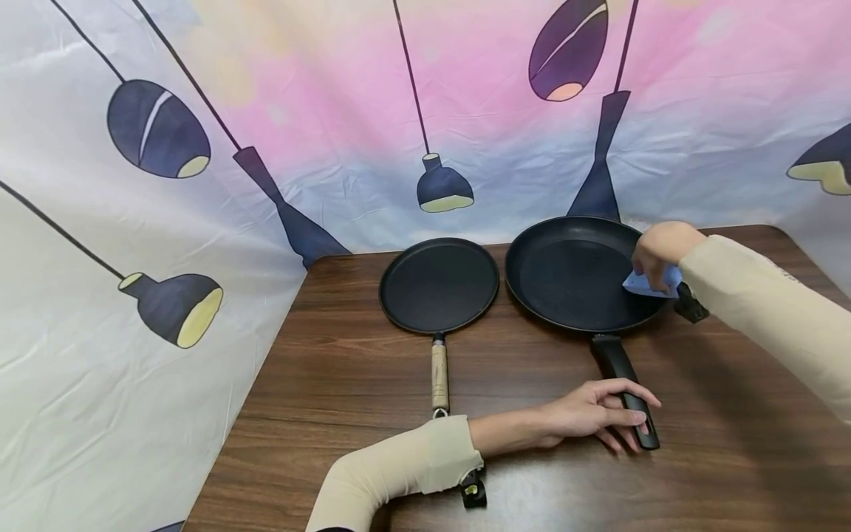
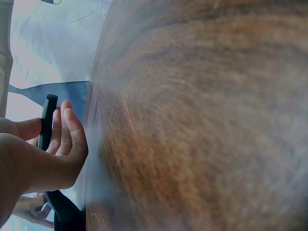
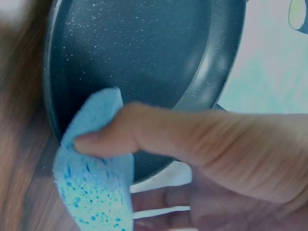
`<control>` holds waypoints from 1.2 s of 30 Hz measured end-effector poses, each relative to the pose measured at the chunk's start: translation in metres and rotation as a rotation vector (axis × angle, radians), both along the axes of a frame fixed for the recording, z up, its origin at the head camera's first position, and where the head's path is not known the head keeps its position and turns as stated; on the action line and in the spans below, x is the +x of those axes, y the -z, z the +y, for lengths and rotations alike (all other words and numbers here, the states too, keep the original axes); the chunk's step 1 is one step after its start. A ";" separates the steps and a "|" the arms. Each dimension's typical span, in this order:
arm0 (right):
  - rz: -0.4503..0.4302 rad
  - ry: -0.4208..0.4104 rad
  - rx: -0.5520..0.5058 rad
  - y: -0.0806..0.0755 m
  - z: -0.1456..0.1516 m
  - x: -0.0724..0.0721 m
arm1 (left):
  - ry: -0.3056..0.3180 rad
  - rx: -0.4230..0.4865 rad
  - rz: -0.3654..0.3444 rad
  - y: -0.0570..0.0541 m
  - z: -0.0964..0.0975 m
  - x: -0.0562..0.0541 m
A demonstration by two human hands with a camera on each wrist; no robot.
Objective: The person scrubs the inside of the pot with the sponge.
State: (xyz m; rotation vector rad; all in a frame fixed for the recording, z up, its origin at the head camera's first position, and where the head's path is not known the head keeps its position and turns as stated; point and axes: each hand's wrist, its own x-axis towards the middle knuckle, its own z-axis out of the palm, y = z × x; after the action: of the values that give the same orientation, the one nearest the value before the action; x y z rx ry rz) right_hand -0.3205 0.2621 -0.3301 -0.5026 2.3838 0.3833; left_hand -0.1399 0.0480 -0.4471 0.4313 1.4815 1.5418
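Note:
A large black frying pan [image 1: 565, 273] sits on the table, its black handle [image 1: 614, 360] toward the front. My left hand [image 1: 588, 412] holds the end of that handle, the thumb on one side and fingers around the other; the left wrist view shows the handle [image 2: 46, 122] between them. Over the pan's right side, my right hand [image 1: 668, 245] pinches a light blue sponge [image 1: 651, 285]. In the right wrist view the thumb presses on the sponge [image 3: 94, 175], which is bent at the pan's rim. Pale specks dot the pan's dark inside [image 3: 130, 48].
To the left of the frying pan lies a smaller, flat black pan [image 1: 439, 284] with a wooden handle [image 1: 439, 375] pointing forward. Both pans stand near the back edge of the brown wooden table [image 1: 332, 355]. A cloth backdrop [image 1: 359, 133] printed with lamps hangs behind.

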 end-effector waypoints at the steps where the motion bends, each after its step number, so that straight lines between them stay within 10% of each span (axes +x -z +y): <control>1: -0.038 0.011 -0.001 0.000 0.000 -0.001 | -0.002 -0.002 0.000 0.000 0.000 0.000; 9: -0.268 0.139 -0.115 0.000 0.007 -0.005 | -0.002 -0.023 0.002 -0.002 -0.003 0.000; 17: -0.314 0.303 -0.248 0.003 0.023 0.000 | 0.010 -0.027 0.013 -0.004 -0.005 -0.002; 26: -0.307 0.286 -0.364 0.015 0.044 0.009 | 0.014 -0.018 0.033 -0.003 -0.004 -0.003; 36: 0.231 0.148 -0.559 0.048 0.042 0.028 | 0.019 -0.032 0.030 -0.006 0.000 -0.006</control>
State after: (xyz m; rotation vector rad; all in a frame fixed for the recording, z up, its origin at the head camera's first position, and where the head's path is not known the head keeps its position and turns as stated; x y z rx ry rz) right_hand -0.2927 0.3041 -0.3779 -0.5433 2.7287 -0.3222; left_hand -0.1457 0.0475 -0.4407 0.4503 1.5188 1.5010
